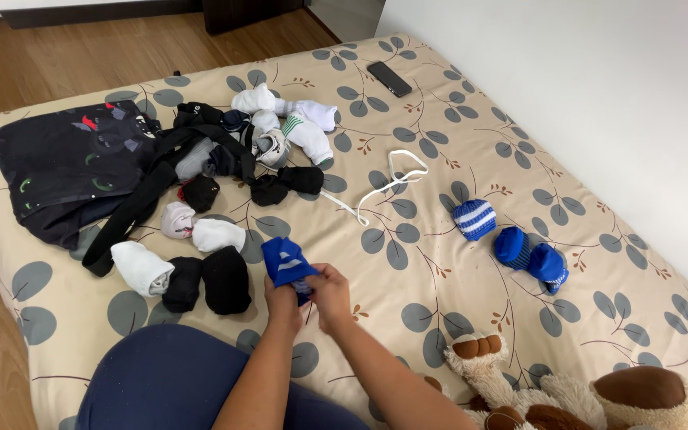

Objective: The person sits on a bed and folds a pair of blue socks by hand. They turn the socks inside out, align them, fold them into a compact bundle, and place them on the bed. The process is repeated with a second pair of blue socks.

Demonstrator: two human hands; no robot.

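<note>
Both hands meet over the near middle of the bed. My left hand (283, 300) and my right hand (331, 293) grip a blue sock with white stripes (284, 260), which sticks up to the left above the fingers. Just left of it lie a black sock bundle (226, 279), another black one (182, 283) and a white roll (142, 267). To the right sit a blue-and-white striped sock ball (474, 219) and two plain blue ones (531, 256).
A black tote bag (69, 163) with long straps lies at the far left beside a pile of loose white, grey and black socks (268, 135). A white cord (388, 185), a dark phone (389, 79) and a brown-and-cream plush toy (567, 390) lie on the leaf-patterned bedsheet (439, 143). My blue-clad knee (161, 378) is at the near edge.
</note>
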